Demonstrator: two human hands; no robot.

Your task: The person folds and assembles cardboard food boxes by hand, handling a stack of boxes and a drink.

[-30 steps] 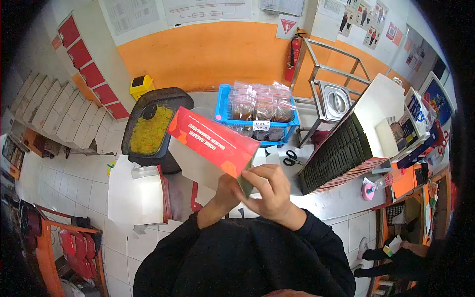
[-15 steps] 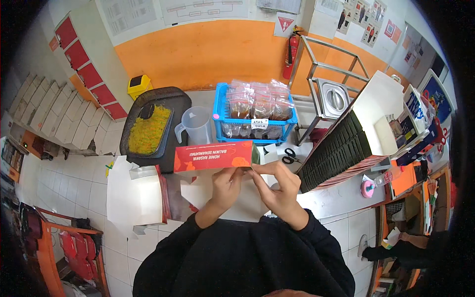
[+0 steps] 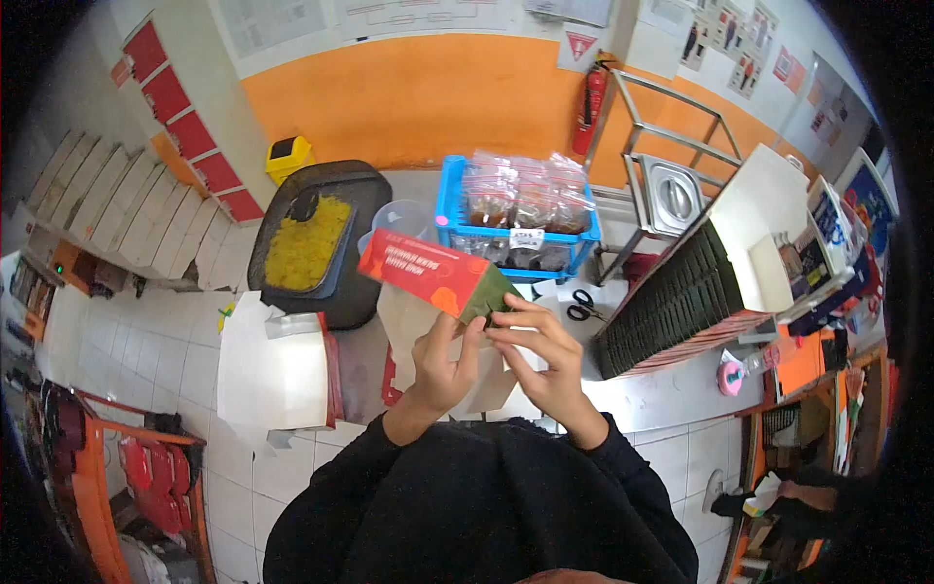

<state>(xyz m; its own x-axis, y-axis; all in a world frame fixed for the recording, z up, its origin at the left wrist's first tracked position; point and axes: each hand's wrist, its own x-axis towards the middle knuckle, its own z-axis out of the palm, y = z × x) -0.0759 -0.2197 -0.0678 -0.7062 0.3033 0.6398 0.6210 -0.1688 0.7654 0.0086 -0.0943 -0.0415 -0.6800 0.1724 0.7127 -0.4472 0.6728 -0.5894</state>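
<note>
Both forearms come in from the lower edge in dark sleeves and angle inward, so the hands meet in front of the chest. The left hand [image 3: 445, 372] is upright, thumb and fingertips pinching the near edge of a red-and-green carton [image 3: 428, 274]. The right hand [image 3: 550, 365] reaches in from the right, its fingers bent and slightly parted, tips touching the carton's green end; whether they pinch it, I cannot tell. The carton is held tilted above the steel table [image 3: 637, 389], its red side slanting up to the left. Beyond it are a clear jug [image 3: 407, 218] and a blue basket [image 3: 450, 200] of sealed pouches [image 3: 533, 200]. Black-handled scissors [image 3: 583, 310] lie right of the basket, near a tall stack of nested cartons [image 3: 671, 302]. At left, a black container [image 3: 375, 185] bears yellow food [image 3: 311, 243].
</note>
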